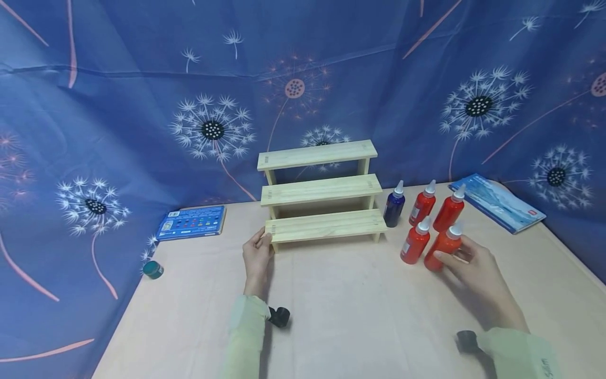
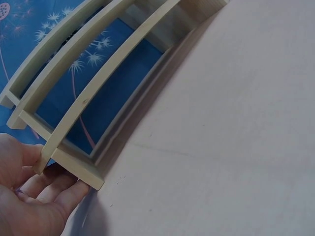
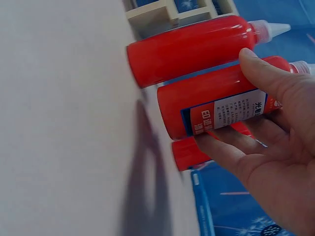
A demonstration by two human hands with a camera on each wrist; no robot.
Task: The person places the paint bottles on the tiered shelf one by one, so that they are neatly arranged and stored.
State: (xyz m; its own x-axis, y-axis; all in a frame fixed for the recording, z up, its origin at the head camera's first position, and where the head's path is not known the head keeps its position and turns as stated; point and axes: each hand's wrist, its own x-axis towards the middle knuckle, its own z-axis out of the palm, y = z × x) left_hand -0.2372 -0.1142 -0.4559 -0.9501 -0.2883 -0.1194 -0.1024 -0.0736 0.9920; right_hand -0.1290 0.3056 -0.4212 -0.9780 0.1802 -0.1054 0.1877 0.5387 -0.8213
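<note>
In the head view, a three-step wooden rack [image 1: 326,225] stands at the back of the table. My left hand [image 1: 256,259] grips the left end of its lowest step; the left wrist view shows the thumb on the step's edge [image 2: 83,101] and the fingers curled beneath. On the right, my right hand [image 1: 480,273] holds an orange-red squeeze bottle [image 1: 444,249] with a pointed cap, thumb on one side and fingers on the other. Its label [image 3: 229,112] faces the palm side. Beside it stand another red bottle [image 1: 415,243] and two more behind.
A dark blue bottle [image 1: 394,206] stands by the rack's right end. A blue book [image 1: 499,202] lies at the back right, a flat blue box [image 1: 191,222] at the back left. Near the left edge is a small green jar [image 1: 153,270]. A patterned blue cloth [image 1: 331,63] hangs behind.
</note>
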